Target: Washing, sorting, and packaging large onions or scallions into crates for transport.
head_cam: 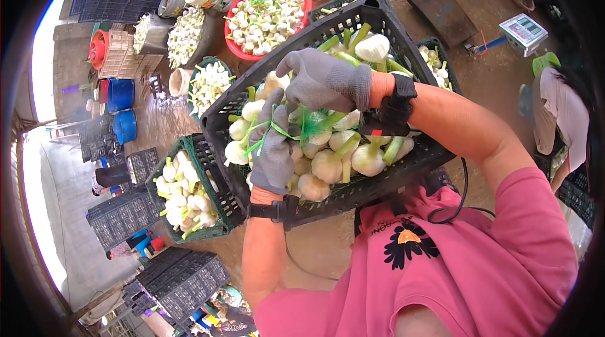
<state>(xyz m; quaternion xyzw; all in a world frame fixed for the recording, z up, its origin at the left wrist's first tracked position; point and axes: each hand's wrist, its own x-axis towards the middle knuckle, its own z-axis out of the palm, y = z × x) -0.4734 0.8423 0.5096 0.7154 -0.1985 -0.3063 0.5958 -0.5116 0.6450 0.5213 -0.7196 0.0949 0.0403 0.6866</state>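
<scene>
My left hand [274, 148], in a grey knitted work glove, holds thin green plastic ties [280, 130] that run across its fingers. The ties lead to a gathered bunch of green netting [313, 124]. Close above it, my right hand [326, 79], gloved alike, has its fingers bent down over the bulbs; whether it grips anything is hidden. Beneath both hands, a black perforated plastic crate [394, 20] holds garlic bulbs [327, 166] with cut green stems, and green netting lies about them. Both wrists bear black straps.
Left of the crate stands a net-lined crate [153, 185] of garlic. A red basin [307, 3] full of garlic is beyond, near buckets. Upper right are a dark board [442, 13] and a weighing scale [523, 29]. Another person [565, 114] bends at the right.
</scene>
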